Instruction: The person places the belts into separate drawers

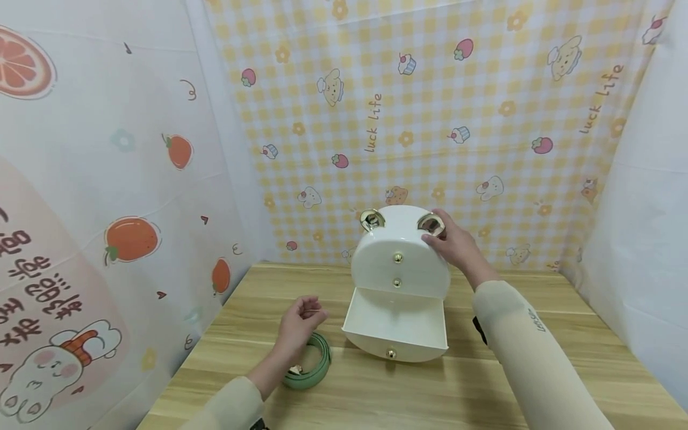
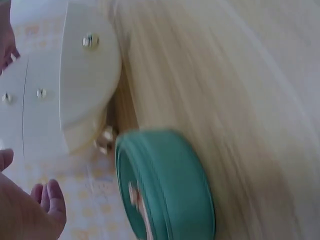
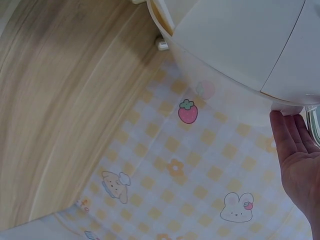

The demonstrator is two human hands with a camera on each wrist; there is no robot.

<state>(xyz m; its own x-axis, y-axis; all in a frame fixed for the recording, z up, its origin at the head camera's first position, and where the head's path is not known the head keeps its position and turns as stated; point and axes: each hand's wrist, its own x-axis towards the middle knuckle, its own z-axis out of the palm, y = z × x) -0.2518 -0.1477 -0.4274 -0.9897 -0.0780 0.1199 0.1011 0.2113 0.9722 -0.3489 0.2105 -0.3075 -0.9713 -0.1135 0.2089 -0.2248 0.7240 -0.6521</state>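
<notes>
A white, round-topped drawer box (image 1: 400, 269) with gold knobs and two gold-rimmed ears stands on the wooden table. Its bottom drawer (image 1: 398, 316) is pulled out towards me, its pale inside showing. My right hand (image 1: 454, 242) holds the box's upper right beside the ear, thumb on the front and fingers behind; in the right wrist view the fingers (image 3: 292, 132) lie along its side. Left of the drawer, a coiled green belt (image 1: 317, 373) with a gold buckle rests on the table. Over it hovers my left hand (image 1: 301, 319), fingers loosely bent and holding nothing.
The wooden table (image 1: 333, 412) extends around the box and belt. Close behind the box hangs a yellow checked cloth (image 1: 403, 173), with a white printed cloth (image 1: 145, 179) along the left and a plain white one (image 1: 650, 197) on the right.
</notes>
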